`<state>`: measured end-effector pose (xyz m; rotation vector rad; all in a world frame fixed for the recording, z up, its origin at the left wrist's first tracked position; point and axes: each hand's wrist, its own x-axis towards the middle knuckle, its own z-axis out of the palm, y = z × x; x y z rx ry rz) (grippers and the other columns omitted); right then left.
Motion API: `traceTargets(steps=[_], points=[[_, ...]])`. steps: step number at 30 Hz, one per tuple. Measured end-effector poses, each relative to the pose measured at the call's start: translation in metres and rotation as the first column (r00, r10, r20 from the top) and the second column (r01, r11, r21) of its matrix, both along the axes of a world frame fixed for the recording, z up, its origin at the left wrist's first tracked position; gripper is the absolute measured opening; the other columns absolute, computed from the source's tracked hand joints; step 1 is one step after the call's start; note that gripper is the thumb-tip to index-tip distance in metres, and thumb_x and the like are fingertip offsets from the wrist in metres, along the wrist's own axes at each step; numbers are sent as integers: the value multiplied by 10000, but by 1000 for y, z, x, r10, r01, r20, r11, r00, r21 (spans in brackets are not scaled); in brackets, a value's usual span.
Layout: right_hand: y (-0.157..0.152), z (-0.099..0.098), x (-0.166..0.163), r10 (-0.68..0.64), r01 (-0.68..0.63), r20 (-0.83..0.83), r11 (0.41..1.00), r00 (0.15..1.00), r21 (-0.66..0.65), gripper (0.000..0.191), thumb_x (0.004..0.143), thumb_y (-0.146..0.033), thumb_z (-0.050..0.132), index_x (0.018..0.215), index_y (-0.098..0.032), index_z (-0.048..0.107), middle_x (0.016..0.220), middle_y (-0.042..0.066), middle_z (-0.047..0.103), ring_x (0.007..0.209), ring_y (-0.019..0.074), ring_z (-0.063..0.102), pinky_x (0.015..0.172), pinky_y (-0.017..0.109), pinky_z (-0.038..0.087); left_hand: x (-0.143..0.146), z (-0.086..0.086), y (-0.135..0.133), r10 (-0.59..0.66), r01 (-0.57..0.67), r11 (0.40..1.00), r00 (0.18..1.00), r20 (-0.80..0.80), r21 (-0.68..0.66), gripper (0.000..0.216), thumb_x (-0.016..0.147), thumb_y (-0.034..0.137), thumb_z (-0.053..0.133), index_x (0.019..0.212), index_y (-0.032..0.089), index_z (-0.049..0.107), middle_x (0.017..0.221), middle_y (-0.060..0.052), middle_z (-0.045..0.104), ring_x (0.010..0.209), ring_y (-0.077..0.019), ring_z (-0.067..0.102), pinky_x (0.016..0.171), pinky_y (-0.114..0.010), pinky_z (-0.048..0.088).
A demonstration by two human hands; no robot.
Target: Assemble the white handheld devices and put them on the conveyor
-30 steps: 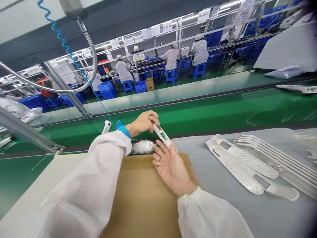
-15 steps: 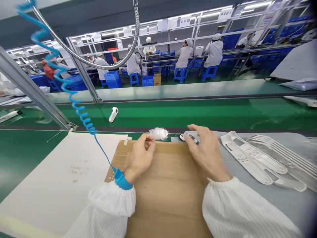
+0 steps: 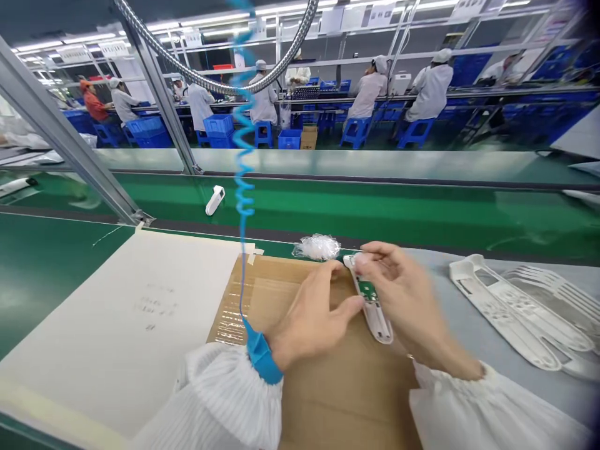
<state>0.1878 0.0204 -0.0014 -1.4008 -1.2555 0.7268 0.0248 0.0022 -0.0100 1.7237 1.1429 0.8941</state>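
A long white plastic housing (image 3: 375, 309) with a green circuit board inside lies over the brown cardboard sheet (image 3: 328, 387). My right hand (image 3: 403, 294) curls round its upper end and holds it. My left hand (image 3: 312, 322) pinches its left edge between thumb and fingers; a blue wrist strap (image 3: 260, 356) with a coiled blue cord (image 3: 242, 156) is on that wrist. A small heap of clear plastic film (image 3: 317, 247) lies just beyond the cardboard.
Several white housing shells (image 3: 515, 315) lie stacked on the grey mat at right. A white sheet (image 3: 126, 312) covers the bench at left. One white device (image 3: 214, 200) lies on the green conveyor belt. Aluminium posts and a metal hose stand ahead; workers sit at far benches.
The view swung left and down. My right hand brought the housing from the mat's edge onto the cardboard, and my left hand moved right and took hold of its side.
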Motion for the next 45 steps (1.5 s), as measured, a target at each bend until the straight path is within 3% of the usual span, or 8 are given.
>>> traceTargets(steps=[6,9,15,20,26,31,38,45], points=[[6,-28,12,-12,71,565,994,825,-82,520,844,-525,648,1258,-212,616,1214,157,613,1067,334,619,885,479,502,0,-11,6,56,-56,998,988,-141,6,314,890,230,653,1186,175,566,1275,-141,616,1232,-298,554,1079,-494,444],[6,-25,17,-10,152,624,973,781,-174,508,841,-468,642,1278,-211,607,1116,150,643,1015,349,642,853,492,500,-2,-8,5,30,-31,1000,995,-100,-6,316,893,267,665,1184,186,574,1250,-121,632,1208,-277,568,1075,-474,445],[-3,-9,-8,-26,44,114,985,993,-165,498,791,-669,703,1016,-243,577,881,54,695,760,254,665,685,393,540,2,9,-5,-107,111,982,994,37,-151,545,851,396,727,1338,236,543,1289,-95,659,1156,-277,615,975,-412,495],[-4,-13,-13,201,-215,-143,972,969,-96,453,920,-680,543,1023,-245,615,1001,69,703,782,223,674,689,380,559,-10,11,5,-18,12,998,995,-93,-66,300,988,270,444,1204,195,639,902,-49,710,815,-201,646,771,-319,466],[3,-15,-1,-10,-197,530,922,848,333,83,978,-298,617,975,-258,690,998,41,701,852,209,622,760,376,442,-24,16,16,-54,46,995,994,-100,-83,283,967,274,474,1085,216,724,627,25,568,618,-152,525,632,-262,383],[-5,-11,-7,-218,-230,731,858,647,459,233,982,-118,549,813,-247,644,894,11,725,823,213,580,761,401,323,-25,14,19,-24,17,989,999,-44,-146,234,949,270,490,979,204,712,601,27,556,574,-136,521,584,-244,371],[14,-12,-14,41,-162,417,952,908,261,175,1022,-331,473,884,-245,540,901,31,663,838,219,593,763,363,406,-36,6,40,457,-372,868,858,233,-330,185,958,289,502,967,163,637,791,-33,662,515,-78,501,476,-202,355],[77,-19,-19,123,-122,682,991,721,-50,60,882,-273,552,867,-233,593,939,55,711,890,250,619,809,394,404,-35,9,39,490,-383,856,816,307,-349,158,939,279,560,953,150,650,863,-54,703,496,-61,516,446,-185,359]])
